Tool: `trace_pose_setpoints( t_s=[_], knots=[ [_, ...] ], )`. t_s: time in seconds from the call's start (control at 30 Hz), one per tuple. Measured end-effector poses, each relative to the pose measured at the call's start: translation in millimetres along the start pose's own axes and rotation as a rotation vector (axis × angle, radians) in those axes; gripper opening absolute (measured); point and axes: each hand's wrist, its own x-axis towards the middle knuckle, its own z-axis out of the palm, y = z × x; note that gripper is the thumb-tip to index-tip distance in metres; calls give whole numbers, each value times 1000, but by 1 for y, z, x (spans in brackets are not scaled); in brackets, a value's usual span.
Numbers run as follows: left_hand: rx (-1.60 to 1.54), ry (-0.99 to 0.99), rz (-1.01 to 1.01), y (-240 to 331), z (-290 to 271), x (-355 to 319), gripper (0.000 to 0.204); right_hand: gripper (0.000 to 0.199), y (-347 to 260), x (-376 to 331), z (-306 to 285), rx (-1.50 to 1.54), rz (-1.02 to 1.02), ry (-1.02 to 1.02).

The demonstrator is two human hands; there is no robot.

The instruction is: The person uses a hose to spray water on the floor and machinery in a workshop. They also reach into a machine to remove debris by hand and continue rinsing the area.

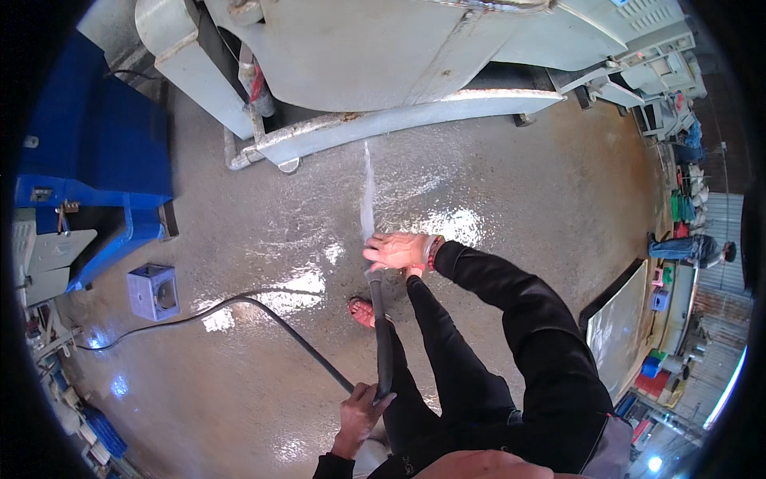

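Black hose over wet floor, long axis near-far | right hand wrapped round far nozzle end | left hand gripping near end | water jet toward grey machine

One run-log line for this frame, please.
left hand: grips hose | right hand: on hose nozzle end | water jet: toward grey machine | floor: wet

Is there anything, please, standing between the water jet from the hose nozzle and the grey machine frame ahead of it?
Nothing visible does. The water jet leaves the hose nozzle under the right hand and crosses bare wet floor toward the machine frame. The left hand holds the hose farther back.
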Motion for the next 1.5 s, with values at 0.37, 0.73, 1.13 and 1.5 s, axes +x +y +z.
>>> trace_pose_setpoints(
  t_s=[0.37,0.73,1.13,1.5],
  knots=[
    [307,-164,13,21,74,49,34,52,15,-68,-11,199,682,-142],
    [664,-318,-92,45,223,233,42,37,104,-426,151,321,863,207],
    [1095,-459,-326,70,324,258,31,45,-199,-914,495,1528,2263,1335],
    [151,-1109,-363,386,481,271,37,37,-394,-680,380,1999,2150,1447]
  ],
)
